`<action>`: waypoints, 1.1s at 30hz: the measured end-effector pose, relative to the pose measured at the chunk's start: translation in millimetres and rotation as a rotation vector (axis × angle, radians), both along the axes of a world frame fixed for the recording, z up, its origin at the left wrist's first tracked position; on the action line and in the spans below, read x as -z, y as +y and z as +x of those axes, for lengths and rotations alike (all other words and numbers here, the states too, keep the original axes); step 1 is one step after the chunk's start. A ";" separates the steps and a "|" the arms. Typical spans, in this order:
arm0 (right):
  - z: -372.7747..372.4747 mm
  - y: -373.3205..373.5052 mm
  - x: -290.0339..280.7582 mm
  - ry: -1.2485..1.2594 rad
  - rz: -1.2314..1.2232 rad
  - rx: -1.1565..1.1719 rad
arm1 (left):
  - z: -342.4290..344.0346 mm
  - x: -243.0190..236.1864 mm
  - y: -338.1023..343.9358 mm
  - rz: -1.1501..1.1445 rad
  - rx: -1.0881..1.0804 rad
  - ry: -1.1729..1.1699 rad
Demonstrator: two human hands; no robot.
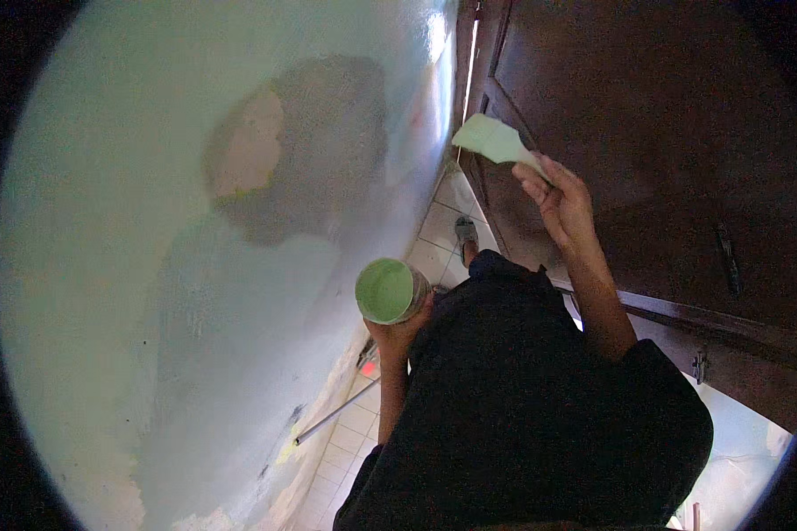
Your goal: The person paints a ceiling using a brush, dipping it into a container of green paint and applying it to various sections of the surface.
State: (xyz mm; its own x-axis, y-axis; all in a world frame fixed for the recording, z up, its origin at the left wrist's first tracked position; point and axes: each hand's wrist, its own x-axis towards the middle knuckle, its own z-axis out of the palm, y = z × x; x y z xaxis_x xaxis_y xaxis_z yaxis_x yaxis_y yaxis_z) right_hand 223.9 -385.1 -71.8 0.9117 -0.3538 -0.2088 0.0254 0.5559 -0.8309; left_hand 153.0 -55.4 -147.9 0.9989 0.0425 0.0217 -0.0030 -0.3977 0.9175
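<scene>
Dark cloth of the wearer's shirt [540, 416] sits closest to the lens in the head view, filling the lower middle of my feed. To its left, the left hand [400, 329] grips a round container [420, 285] from below and the side, with green paint [385, 292] inside. I take that cupped grip as a way to carry its weight and leave the mouth clear; how far the fingers wrap the far side, I can't make out.

Up and to the right, the right hand [565, 202] pinches the handle of a wide, flat brush [490, 139] between thumb and fingers, the other fingers loosely curled. Its pale green head points left, toward the wall [80, 265], well apart from the container. Held by the handle, it presumably keeps the fingers off the coated end and leaves the wrist free to turn.

The wall carries a bare, pinkish patch [252, 142], partly ringed by shadow. Dark wooden doors [664, 133] stand close on the right, so the container and brush are held in the narrow space between.
</scene>
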 end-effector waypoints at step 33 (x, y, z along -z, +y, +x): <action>16.2 65.0 58.5 0.270 0.019 -0.543 | -20.1 -11.0 13.6 -0.326 -0.102 -0.042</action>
